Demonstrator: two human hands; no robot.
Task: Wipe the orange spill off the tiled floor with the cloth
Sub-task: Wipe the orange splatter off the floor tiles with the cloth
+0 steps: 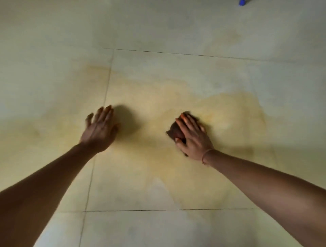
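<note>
A pale orange-yellow spill [220, 114] is smeared thinly across the middle of the tiled floor [158, 26], spreading left and right past the grout lines. My right hand [193, 137] presses flat on a small dark brown cloth [174, 132], bunched under the palm and fingers, in the middle of the smear. A thin band circles that wrist. My left hand [100, 128] is left of it, fingers spread, holding nothing, low over or on the wet tile; its shadow falls to its right.
Dark grout lines [105, 91] cross the floor around one large tile. A small blue object [242, 2] shows at the top edge, far right. The tiles nearest me look paler, with less orange film.
</note>
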